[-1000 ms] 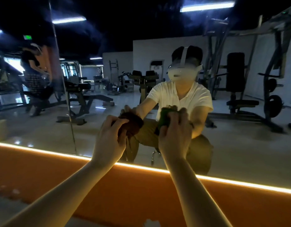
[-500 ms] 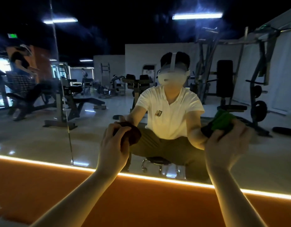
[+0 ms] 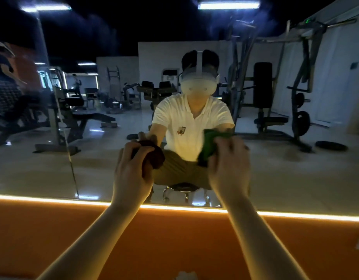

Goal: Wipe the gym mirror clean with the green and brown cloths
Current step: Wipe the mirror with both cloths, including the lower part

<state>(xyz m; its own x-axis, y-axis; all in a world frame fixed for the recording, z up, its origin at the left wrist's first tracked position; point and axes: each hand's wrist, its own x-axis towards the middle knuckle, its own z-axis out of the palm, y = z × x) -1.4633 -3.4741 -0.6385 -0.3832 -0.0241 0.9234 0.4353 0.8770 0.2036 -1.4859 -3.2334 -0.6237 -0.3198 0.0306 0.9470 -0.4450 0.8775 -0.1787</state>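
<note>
A large gym mirror (image 3: 53, 168) fills the wall in front of me and reflects a seated person and gym machines. My left hand (image 3: 132, 170) grips a bunched brown cloth (image 3: 154, 156) against the glass, low and centre. My right hand (image 3: 229, 164) grips a crumpled green cloth (image 3: 210, 144) against the glass just to the right of it. The right hand and green cloth are motion-blurred. Both forearms reach up from the bottom of the view.
A glowing light strip (image 3: 295, 216) runs along the mirror's lower edge above an orange wall panel (image 3: 174, 239). A vertical seam (image 3: 71, 170) divides the mirror at the left. A stool (image 3: 184, 190) shows in the reflection.
My right hand swept the green cloth out to the right, then back left toward the centre. My left hand with the brown cloth stayed almost in place.
</note>
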